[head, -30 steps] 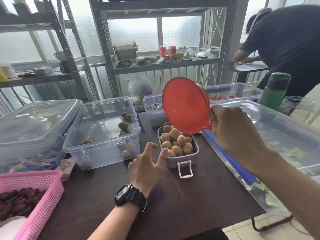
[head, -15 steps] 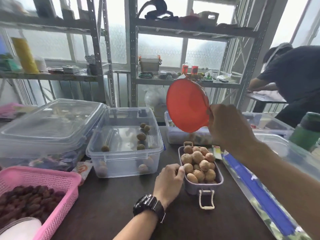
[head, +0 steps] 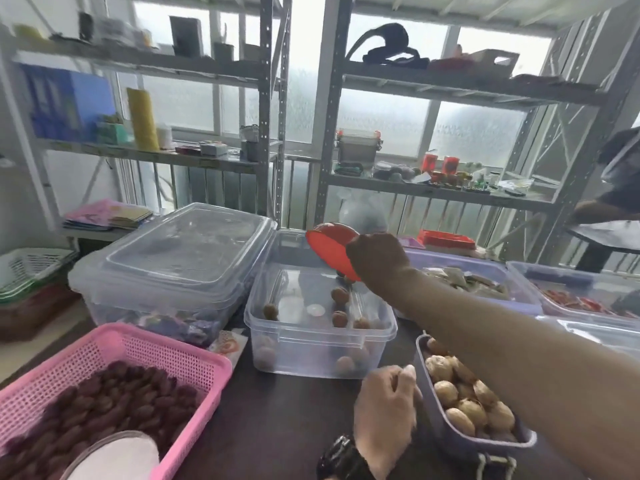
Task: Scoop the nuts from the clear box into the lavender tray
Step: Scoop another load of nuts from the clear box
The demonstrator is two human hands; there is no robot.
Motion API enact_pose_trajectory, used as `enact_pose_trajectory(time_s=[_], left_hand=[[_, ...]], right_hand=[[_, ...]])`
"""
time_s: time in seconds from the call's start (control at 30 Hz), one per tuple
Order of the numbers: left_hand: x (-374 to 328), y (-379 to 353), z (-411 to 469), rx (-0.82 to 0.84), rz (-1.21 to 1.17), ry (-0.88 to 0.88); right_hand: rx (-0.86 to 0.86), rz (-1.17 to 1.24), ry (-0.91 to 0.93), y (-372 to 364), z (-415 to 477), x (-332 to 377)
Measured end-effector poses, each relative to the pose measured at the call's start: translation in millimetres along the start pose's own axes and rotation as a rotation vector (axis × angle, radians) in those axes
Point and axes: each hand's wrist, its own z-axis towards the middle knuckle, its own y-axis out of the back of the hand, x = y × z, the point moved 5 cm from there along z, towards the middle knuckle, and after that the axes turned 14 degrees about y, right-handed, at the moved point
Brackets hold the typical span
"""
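Note:
The clear box (head: 277, 336) stands open at the table's middle with several brown nuts (head: 340, 295) scattered on its floor. My right hand (head: 375, 254) grips the handle of a red scoop (head: 329, 245), held tilted over the box's far right corner. To the right, the lavender tray (head: 431, 407) is heaped with pale walnuts (head: 464, 400). My left hand (head: 386, 407), fingers curled, rests against the tray's left wall; a black watch sits on its wrist.
A pink basket (head: 166, 351) of dark dried fruit sits at front left. A large lidded clear tub (head: 173, 261) stands left of the box. More clear bins (head: 485, 289) line the right side, with metal shelves behind. A person stands at far right.
My right hand swung the red scoop from above the lavender tray leftward and down to the clear box. My left hand stayed at the tray's left wall. The camera view shifted left.

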Motion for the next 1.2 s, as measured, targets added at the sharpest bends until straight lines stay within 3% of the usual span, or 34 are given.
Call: enact_pose_trajectory(time_s=[0.13, 0.3, 0.53, 0.67, 0.9, 1.03, 1.1, 1.2], left_hand=[[1.8, 52.6, 7.6, -0.145, -0.484, -0.041], [11.9, 80.7, 23.6, -0.274, -0.589, -0.07], [11.6, 79.2, 26.7, -0.338, -0.538, -0.146], [9.3, 79.2, 27.2, -0.351, -0.52, -0.181], [11.4, 79.2, 30.6, -0.344, -0.544, -0.157], [11.5, 78.1, 30.0, -0.351, -0.562, -0.147], [12.2, 77.9, 30.2, -0.358, -0.566, -0.141], [12.0, 78.4, 30.5, -0.371, -0.559, -0.149]], right_hand=[[0.098, -0.156, 0.175, -24.6, 25.4, 18.1], [0.205, -0.094, 0.357, -19.1, 32.8, 5.4], [0.537, 0.435, 0.196, -9.5, 17.9, -4.9], [0.535, 0.749, 0.148, -13.9, 12.8, 7.5], [0.494, 1.067, -0.114, -45.9, -8.7, 23.5], [0.398, 1.2, -0.145, -51.5, -17.8, 21.6], [0.459, 1.317, -0.145, -55.0, -19.2, 23.7], [0.545, 1.599, -0.332, -64.3, -20.7, 27.3]])
